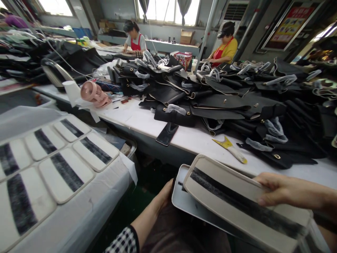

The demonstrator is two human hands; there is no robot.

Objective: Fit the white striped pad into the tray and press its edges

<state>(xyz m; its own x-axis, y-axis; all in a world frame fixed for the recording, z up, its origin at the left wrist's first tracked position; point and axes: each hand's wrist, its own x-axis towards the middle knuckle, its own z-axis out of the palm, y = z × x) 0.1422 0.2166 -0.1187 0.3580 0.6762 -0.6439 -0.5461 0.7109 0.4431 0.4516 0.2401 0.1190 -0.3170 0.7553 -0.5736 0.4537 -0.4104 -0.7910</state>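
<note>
My right hand [279,189] pinches the long edge of a cream bag panel [226,182] with rounded corners and a dark stripe along its middle. The panel lies tilted over a white, shallow tray-like board [181,200] above my lap. My left hand [167,193] grips the near left end of that board; its fingers are mostly hidden behind it. On the left, several similar striped panels [67,172] lie side by side on a white-covered surface [105,196].
The white worktable [126,116] carries black bag pieces [173,114] with wrapped handles, a phone [167,133], a yellow-and-white tool [231,149], a pink fan [94,93] and a metal kettle [56,73]. Two people in red aprons [136,44] work across from me.
</note>
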